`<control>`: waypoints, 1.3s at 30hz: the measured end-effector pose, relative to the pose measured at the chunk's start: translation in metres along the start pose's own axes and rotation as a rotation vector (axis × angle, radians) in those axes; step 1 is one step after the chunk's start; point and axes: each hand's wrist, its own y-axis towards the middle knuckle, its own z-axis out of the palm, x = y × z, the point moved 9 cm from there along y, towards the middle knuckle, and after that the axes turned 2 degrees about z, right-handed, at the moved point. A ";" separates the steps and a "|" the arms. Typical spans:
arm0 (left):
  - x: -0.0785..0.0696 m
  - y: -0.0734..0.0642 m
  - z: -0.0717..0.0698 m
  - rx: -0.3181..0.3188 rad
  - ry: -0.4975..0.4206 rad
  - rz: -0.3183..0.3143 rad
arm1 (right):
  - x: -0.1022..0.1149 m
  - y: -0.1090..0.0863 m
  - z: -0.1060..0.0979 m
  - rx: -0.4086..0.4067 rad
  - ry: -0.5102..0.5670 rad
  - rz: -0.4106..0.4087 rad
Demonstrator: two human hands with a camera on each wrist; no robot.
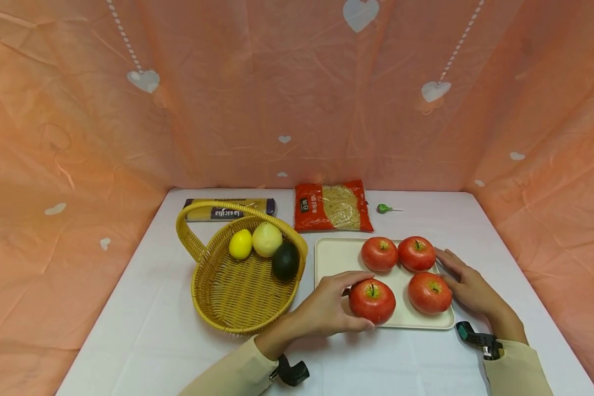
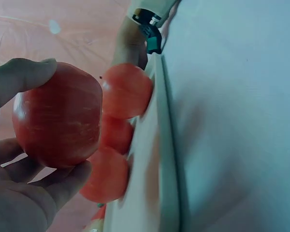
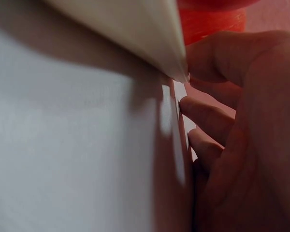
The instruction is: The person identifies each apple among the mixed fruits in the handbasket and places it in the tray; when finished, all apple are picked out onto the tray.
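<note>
My left hand (image 1: pixel 324 308) grips a red apple (image 1: pixel 373 301) between thumb and fingers. In the left wrist view, that apple (image 2: pixel 58 116) is lifted off the cream tray (image 1: pixel 339 256). The three other apples stay on the tray: one at the back middle (image 1: pixel 379 254), one at the back right (image 1: pixel 417 253) and one at the front right (image 1: pixel 429 293). My right hand (image 1: pixel 475 289) lies along the tray's right edge, fingers loosely extended. In the right wrist view the thumb (image 3: pixel 217 58) is right at the tray's rim, with the other fingers low beside it.
Left of the tray stands a yellow wicker basket (image 1: pixel 200 286) with a raised handle. Inside are a lemon (image 1: pixel 240 244), a pale round fruit (image 1: pixel 267 240) and a dark green avocado (image 1: pixel 285 261). Behind lie a spaghetti pack (image 1: pixel 264 206), a red pasta bag (image 1: pixel 309 220) and a green lollipop (image 1: pixel 383 208).
</note>
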 end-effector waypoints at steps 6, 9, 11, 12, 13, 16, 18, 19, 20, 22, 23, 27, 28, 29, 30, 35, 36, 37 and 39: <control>0.012 0.018 0.012 0.001 0.039 -0.014 | -0.002 0.000 -0.001 0.000 -0.005 0.015; 0.017 0.025 0.018 0.003 0.036 -0.027 | -0.002 0.000 0.000 0.000 -0.004 0.009; 0.021 0.028 0.023 0.006 0.027 -0.051 | -0.002 0.000 0.000 0.001 0.000 0.006; 0.023 0.030 0.025 0.008 0.023 -0.065 | -0.002 0.000 0.000 0.002 0.002 0.005; 0.026 0.032 0.027 0.009 0.014 -0.080 | -0.002 0.000 0.001 0.003 0.005 0.007; 0.032 0.037 0.033 0.006 0.000 -0.114 | -0.002 0.000 0.001 0.003 0.005 0.008; 0.036 0.040 0.036 0.000 0.001 -0.125 | -0.001 0.000 0.000 0.002 0.005 0.007; 0.037 0.041 0.037 -0.004 0.004 -0.126 | -0.001 0.000 0.000 0.000 0.004 0.005; 0.037 0.042 0.038 -0.007 0.010 -0.125 | -0.001 0.000 0.000 -0.001 0.003 0.002; 0.038 0.045 0.041 -0.012 0.031 -0.121 | -0.001 0.000 0.000 -0.004 0.002 -0.001; 0.038 0.046 0.042 -0.014 0.045 -0.117 | -0.001 -0.001 0.000 -0.004 0.003 -0.001; 0.037 0.050 0.046 -0.015 0.100 -0.102 | -0.002 -0.001 -0.001 -0.009 0.005 -0.006; 0.036 0.051 0.047 -0.015 0.115 -0.100 | -0.001 -0.001 -0.001 -0.010 0.005 -0.007; 0.035 0.051 0.048 -0.017 0.128 -0.096 | -0.001 -0.001 -0.001 -0.011 0.006 -0.008; 0.034 0.052 0.049 -0.017 0.140 -0.094 | -0.001 -0.001 -0.001 -0.012 0.007 -0.009; 0.026 0.051 0.052 -0.040 0.251 -0.073 | -0.001 0.000 0.000 -0.007 0.018 -0.005; 0.024 0.051 0.052 -0.050 0.280 -0.066 | -0.002 0.000 0.000 -0.004 0.022 -0.002; 0.022 0.050 0.052 -0.062 0.311 -0.061 | -0.002 0.000 0.000 -0.001 0.027 0.002; 0.020 0.049 0.052 -0.089 0.351 -0.056 | -0.003 0.001 0.001 0.003 0.029 0.010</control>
